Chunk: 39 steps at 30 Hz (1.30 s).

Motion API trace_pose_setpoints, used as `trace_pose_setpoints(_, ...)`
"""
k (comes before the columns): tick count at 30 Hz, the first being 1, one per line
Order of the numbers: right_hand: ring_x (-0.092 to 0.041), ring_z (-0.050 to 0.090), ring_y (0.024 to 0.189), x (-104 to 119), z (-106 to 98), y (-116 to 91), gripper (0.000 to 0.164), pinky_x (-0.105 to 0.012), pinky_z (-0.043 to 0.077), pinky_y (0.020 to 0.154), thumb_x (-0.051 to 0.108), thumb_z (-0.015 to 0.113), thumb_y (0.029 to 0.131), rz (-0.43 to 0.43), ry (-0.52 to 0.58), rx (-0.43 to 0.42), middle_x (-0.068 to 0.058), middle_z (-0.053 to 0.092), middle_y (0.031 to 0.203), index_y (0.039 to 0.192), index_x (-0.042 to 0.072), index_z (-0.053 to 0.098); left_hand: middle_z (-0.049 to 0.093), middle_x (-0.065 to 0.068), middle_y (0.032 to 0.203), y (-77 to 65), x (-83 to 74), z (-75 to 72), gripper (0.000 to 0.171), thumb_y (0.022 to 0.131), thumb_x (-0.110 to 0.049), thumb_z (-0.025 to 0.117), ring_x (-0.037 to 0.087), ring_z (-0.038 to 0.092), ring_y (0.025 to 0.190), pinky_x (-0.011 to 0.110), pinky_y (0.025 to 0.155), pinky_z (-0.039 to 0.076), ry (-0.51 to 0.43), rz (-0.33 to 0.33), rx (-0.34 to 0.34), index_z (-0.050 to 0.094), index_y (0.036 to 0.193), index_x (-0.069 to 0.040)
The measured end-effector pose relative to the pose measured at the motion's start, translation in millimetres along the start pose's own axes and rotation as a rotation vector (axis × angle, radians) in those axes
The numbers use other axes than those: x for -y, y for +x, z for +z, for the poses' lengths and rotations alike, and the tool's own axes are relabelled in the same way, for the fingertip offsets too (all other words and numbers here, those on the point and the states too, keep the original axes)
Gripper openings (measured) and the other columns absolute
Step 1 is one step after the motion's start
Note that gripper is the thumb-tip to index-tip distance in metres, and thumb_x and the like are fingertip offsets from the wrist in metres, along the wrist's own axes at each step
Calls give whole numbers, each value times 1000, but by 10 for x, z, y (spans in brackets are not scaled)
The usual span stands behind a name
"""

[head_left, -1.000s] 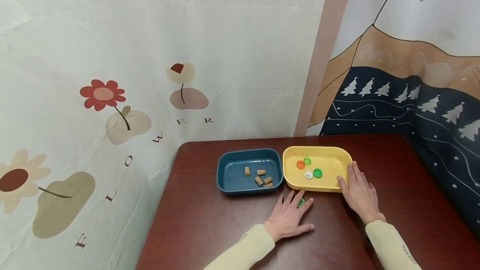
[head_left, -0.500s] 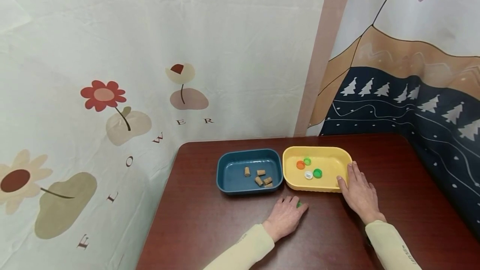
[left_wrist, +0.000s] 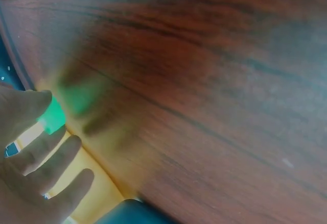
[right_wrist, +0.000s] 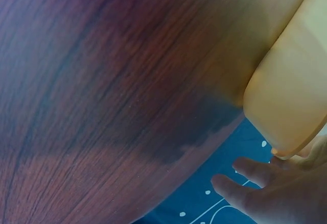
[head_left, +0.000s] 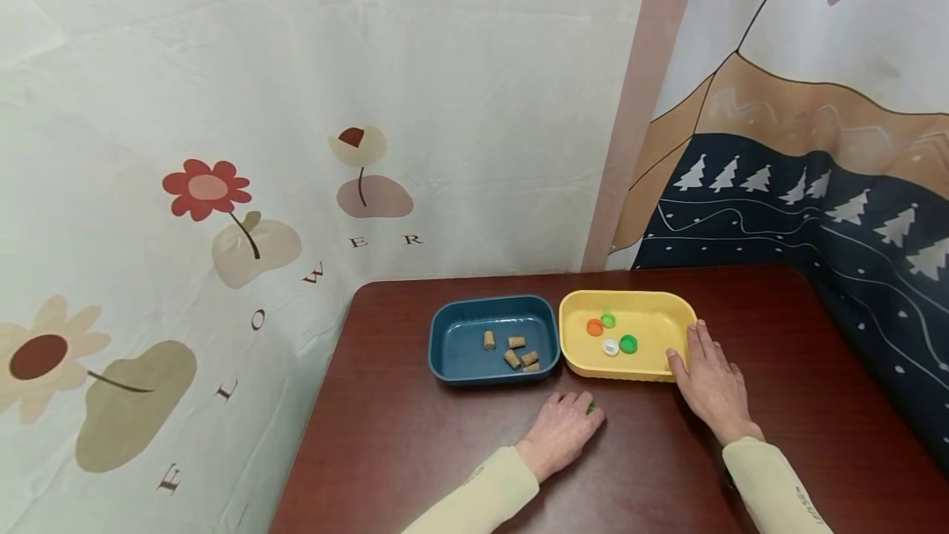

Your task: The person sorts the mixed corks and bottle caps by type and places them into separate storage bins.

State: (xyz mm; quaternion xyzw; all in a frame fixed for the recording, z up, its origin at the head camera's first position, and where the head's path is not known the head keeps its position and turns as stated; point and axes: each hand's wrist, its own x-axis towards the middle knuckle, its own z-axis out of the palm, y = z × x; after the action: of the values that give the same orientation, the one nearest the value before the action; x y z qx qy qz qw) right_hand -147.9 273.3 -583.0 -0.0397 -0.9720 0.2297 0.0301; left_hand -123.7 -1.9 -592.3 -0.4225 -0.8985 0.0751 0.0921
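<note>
On the table in front of the trays, my left hand [head_left: 561, 433] pinches a green bottle cap [left_wrist: 52, 116] between thumb and index finger. Its other fingers reach forward loosely in the left wrist view, and in the head view only a sliver of the cap shows. My right hand [head_left: 713, 384] holds the right end of the yellow tray [head_left: 670, 361], thumb over the rim on the inside and fingers along the outer side. Inside that tray lie an orange cap [head_left: 595, 327], a white cap [head_left: 610, 347] and two green caps [head_left: 628, 344].
Left of the yellow tray, touching or almost touching it, stands a dark blue tray [head_left: 454, 344] with several corks [head_left: 512, 359] in it. Both sit toward the back of the dark wooden table [head_left: 400, 452]. Printed cloth [head_left: 474, 105] hangs behind.
The left hand's spread fingers have drawn together and closed on the green cap on the table, with the hand pulling slightly back. The right hand and both trays have stayed put.
</note>
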Motion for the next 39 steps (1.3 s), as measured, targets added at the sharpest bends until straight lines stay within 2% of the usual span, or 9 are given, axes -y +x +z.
trace_pose_setpoints(7, -63, 28, 141, -9, 5, 2, 79, -81, 24, 103, 51, 33, 110, -4, 5, -2, -26, 11, 169, 162, -7, 16, 60, -5, 107, -12, 4, -22, 22, 91, -30, 77, 15, 63, 100, 32, 87, 52, 11, 17, -94, 71, 113, -30)
trace_pose_setpoints(14, -62, 28, 141, -22, 14, 2, 79, -82, 24, 102, 50, 33, 110, -7, 5, -12, -26, 11, 169, 162, -7, 16, 61, -7, 107, 8, 19, -69, 14, 103, -33, 64, 15, 62, 102, 33, 95, 51, 2, 13, -183, 70, 116, -31)
trace_pose_setpoints(17, -62, 28, 141, -21, 11, -2, 79, -82, 24, 103, 50, 33, 110, -8, 8, -9, -27, 10, 169, 161, -7, 16, 61, -6, 108, 40, 46, -102, 17, 103, -33, 64, 14, 61, 103, 35, 99, 50, -29, 1, -220, 70, 118, -30)
trace_pose_setpoints(25, -61, 26, 142, -10, -1, -9, 80, -82, 23, 104, 52, 33, 110, 1, 13, 0, -26, 11, 169, 162, -6, 15, 64, -4, 111, 152, 159, -161, 21, 98, -25, 72, 14, 62, 107, 34, 101, 49, -52, -43, -390, 72, 119, -27)
trace_pose_setpoints(28, -61, 27, 142, -11, -2, -13, 79, -81, 23, 104, 52, 33, 110, 1, 12, -4, -26, 11, 169, 162, -6, 16, 64, -3, 113, 187, 194, -199, 23, 97, -23, 73, 14, 61, 109, 35, 103, 49, -61, -60, -393, 72, 120, -27)
trace_pose_setpoints(39, -62, 27, 142, -3, -8, -11, 79, -81, 24, 103, 50, 34, 110, 2, 19, -3, -26, 11, 170, 162, -6, 15, 64, -3, 127, 416, 310, -366, 37, 96, -25, 75, 16, 57, 122, 42, 109, 45, -52, -153, -325, 66, 131, -30)
